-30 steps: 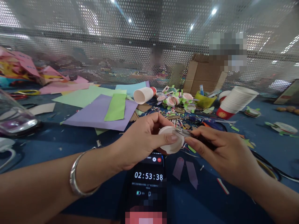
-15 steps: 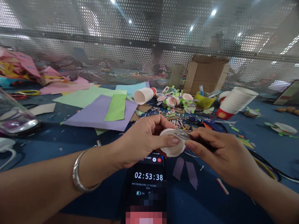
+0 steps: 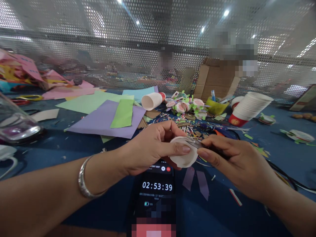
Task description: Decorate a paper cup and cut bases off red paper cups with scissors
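My left hand is closed on a round white paper cup bottom, with the thumb lying flat across its inside face. Its rim looks uneven. In my right hand are metal tweezers, pinched between thumb and forefinger. Their thin tips reach over the upper right of the cup bottom, close to my left thumb; whether they grip its edge I cannot tell. Below the hands lie two purple paper strips and a phone showing a running timer.
Coloured paper sheets spread at the left. A tipped paper cup, finished-looking paper pieces, a yellow container and stacked cups stand behind scattered scraps. A cardboard box leans near the perforated screen.
The cup bottom has tilted and turned slightly in my left hand. My right hand and the tweezers have shifted slightly to the right. The phone's timer has advanced one second.
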`<state>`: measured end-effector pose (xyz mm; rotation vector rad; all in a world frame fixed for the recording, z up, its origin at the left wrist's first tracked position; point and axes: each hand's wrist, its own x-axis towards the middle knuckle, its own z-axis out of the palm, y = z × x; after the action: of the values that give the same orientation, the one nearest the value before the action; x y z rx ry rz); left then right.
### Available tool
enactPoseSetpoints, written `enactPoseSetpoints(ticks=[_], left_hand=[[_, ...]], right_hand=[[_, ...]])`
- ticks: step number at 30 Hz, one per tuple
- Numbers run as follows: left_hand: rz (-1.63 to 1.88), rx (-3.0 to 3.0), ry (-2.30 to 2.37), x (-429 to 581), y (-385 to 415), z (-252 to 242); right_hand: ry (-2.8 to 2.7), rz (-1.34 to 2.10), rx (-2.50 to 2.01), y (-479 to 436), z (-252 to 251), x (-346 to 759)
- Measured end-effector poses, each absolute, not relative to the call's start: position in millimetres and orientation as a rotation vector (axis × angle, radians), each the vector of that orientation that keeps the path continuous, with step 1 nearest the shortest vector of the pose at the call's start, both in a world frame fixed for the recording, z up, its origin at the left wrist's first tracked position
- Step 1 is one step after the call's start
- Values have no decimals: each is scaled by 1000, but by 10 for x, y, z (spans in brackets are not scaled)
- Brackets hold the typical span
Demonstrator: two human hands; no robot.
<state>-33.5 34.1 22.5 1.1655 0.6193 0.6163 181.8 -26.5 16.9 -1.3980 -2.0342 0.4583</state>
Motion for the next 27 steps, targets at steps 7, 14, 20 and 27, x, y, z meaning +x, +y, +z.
enactPoseSetpoints(ticks=[7, 14, 20, 27], left_hand=[[576, 1145, 625, -345, 356, 229], [531, 1156, 612, -359, 366, 238], [510, 1147, 608, -368, 367, 264], [529, 1116, 624, -353, 347, 263]], right_hand=[[-2062, 511, -1370, -237, 190, 1830], [-2093, 536, -1376, -245, 211, 1863], [-2086, 573, -1405, -248, 200, 1876], [-2079, 542, -1359, -224, 182, 1883]])
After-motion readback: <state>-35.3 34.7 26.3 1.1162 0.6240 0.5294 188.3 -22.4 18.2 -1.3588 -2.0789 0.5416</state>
